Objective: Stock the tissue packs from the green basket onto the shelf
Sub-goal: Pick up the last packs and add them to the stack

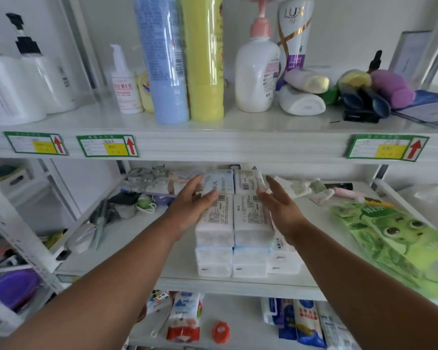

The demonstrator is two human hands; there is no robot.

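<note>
Your left hand (190,203) lay flat against the left flank of the stacked tissue packs (234,223), fingers straight and spread, thumb resting across the top. Your right hand (280,205) stood at the opposite flank with fingers extended and loosely apart; whether it touched the wrapper could not be told. The packs were soft rectangular blocks in glossy white plastic film with printed barcodes, piled in neat columns on the smooth white middle shelf (238,284). Beside them on the right lay a crinkled green foil bag (390,238). Above stood tall cylindrical bottles, one blue (165,61) and one yellow (205,59).
</note>
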